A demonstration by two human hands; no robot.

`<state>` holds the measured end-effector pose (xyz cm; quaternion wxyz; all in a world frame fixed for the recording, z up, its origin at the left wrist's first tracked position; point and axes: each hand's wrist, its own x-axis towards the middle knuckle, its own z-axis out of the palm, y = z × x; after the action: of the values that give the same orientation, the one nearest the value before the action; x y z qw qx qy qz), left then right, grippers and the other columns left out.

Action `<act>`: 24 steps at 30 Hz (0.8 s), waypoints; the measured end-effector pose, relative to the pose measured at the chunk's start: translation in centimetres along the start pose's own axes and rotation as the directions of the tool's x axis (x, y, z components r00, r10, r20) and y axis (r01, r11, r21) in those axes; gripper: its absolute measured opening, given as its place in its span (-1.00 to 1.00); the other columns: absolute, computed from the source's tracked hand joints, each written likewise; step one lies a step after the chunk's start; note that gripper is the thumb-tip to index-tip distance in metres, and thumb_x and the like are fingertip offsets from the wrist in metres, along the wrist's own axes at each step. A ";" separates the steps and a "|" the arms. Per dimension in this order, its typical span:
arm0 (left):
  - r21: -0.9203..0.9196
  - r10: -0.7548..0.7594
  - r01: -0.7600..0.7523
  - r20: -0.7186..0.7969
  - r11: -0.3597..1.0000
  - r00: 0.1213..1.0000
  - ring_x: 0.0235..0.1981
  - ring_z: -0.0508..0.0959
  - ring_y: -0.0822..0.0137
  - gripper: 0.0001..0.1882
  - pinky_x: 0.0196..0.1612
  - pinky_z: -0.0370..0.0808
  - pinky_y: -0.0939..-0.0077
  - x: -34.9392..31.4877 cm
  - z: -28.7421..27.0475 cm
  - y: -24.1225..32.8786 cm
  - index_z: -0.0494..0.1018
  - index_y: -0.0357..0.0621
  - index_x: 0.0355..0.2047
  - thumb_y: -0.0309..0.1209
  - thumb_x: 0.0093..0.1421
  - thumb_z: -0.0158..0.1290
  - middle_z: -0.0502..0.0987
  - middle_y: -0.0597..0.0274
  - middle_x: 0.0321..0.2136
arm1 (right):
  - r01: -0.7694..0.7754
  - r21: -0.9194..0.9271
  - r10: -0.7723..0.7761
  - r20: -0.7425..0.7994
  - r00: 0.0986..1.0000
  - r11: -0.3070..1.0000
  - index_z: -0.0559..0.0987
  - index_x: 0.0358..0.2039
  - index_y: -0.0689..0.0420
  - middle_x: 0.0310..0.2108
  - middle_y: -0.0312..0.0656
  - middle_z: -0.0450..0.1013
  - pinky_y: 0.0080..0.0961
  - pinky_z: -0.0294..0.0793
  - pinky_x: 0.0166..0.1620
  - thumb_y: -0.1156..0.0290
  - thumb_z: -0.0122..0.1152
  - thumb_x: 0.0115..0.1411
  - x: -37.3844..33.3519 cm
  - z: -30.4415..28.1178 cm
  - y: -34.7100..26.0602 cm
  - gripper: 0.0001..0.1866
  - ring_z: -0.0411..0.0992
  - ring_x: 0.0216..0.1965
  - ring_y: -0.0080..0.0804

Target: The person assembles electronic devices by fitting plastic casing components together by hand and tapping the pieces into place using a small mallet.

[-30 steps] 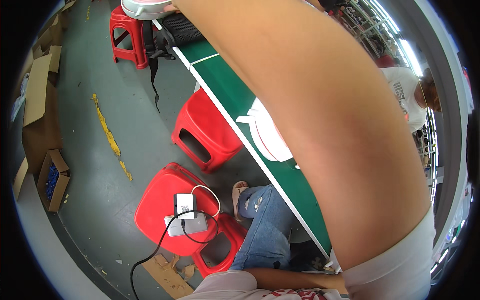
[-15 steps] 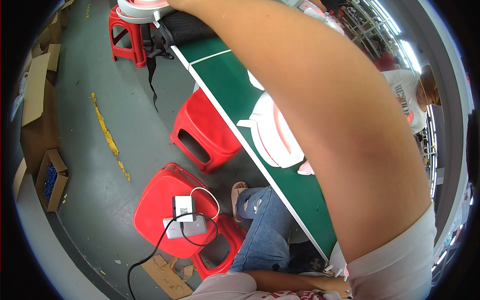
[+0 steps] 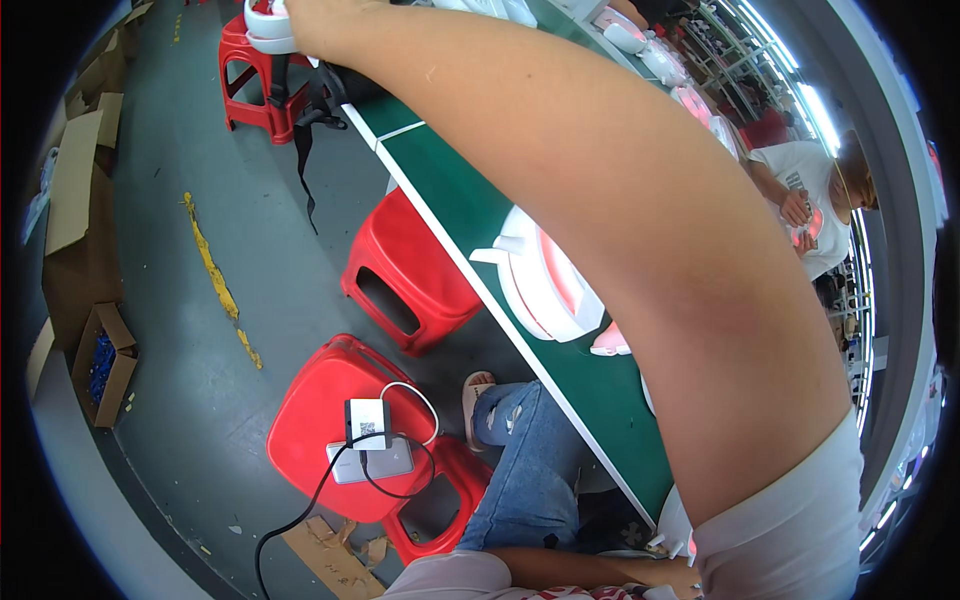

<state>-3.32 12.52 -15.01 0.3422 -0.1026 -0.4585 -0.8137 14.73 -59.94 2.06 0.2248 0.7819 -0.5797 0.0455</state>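
My right arm crosses the picture from the lower right to the top edge. At its end my right hand (image 3: 318,20) is partly cut off by the frame, and its fingers hardly show. It is against a rounded white part with pink inside (image 3: 268,32), which appears to be in its grip above a red stool. Under the forearm, a white curved housing with a pink inner face (image 3: 545,285) lies on the green table (image 3: 445,185). Beside it a small pink-and-white piece (image 3: 610,342) is half covered by my arm. My left forearm (image 3: 600,566) runs along the bottom; its hand is hidden.
Red stools (image 3: 410,270) stand left of the table; a nearer stool (image 3: 310,420) carries a white box (image 3: 368,422), a silver power bank (image 3: 370,464) and cables. Cardboard boxes (image 3: 75,190) line the far left. A co-worker (image 3: 800,200) handles a pink piece across the table.
My right hand has moved left, and the rounded white part has shifted and turned with it. The co-worker's hands have come into sight. The dark mesh object by the table corner is now mostly covered.
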 end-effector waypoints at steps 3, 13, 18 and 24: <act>0.003 -0.014 0.014 -0.039 1.000 0.999 -0.05 0.34 0.07 -0.71 0.01 0.31 0.19 -1.0 -0.9 -0.6 0.31 -0.22 -0.14 -0.41 0.18 0.09 0.30 0.01 -0.08 | -0.052 -0.015 0.053 0.028 0.998 0.999 0.46 0.20 0.00 0.18 0.10 0.41 0.37 0.08 0.27 0.20 0.01 0.34 0.8 0.1 0.3 -0.56 0.32 0.26 0.12; -0.018 -0.088 0.087 -0.115 0.996 0.989 -0.04 0.35 0.07 -0.73 0.02 0.31 0.19 -2.7 -2.8 -3.1 0.34 -0.22 -0.15 -0.40 0.19 0.08 0.32 0.00 -0.08 | -0.146 0.185 0.154 -0.028 0.988 0.972 0.40 0.23 0.14 0.20 0.10 0.37 -0.01 0.34 0.21 0.29 -0.10 0.37 1.8 2.4 4.4 -0.54 0.27 0.29 0.03; -0.014 -0.111 0.110 -0.151 0.994 0.982 -0.04 0.35 0.06 -0.74 0.03 0.31 0.19 -0.1 -0.2 -5.4 0.35 -0.23 -0.16 -0.40 0.19 0.08 0.32 0.00 -0.08 | -0.069 0.193 0.065 0.026 0.998 0.979 0.36 0.26 0.14 0.18 0.10 0.36 0.02 0.32 0.22 0.33 -0.06 0.35 1.5 -0.9 2.2 -0.52 0.29 0.27 0.01; -0.099 -0.230 0.219 -0.125 0.971 0.965 -0.03 0.35 0.06 -0.75 0.04 0.31 0.19 0.4 7.0 -7.1 0.36 -0.23 -0.17 -0.39 0.19 0.08 0.33 -0.01 -0.07 | -0.187 -0.148 0.205 0.120 0.971 0.971 0.52 0.04 0.23 0.07 0.13 0.41 -0.02 0.41 0.14 0.44 0.09 0.22 -1.8 -6.8 -1.5 -0.63 0.37 0.18 0.00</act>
<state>-9.27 20.51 -15.67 0.2735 -0.0087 -0.4082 -0.8709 16.83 -55.26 7.09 0.2321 0.7050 -0.6697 -0.0248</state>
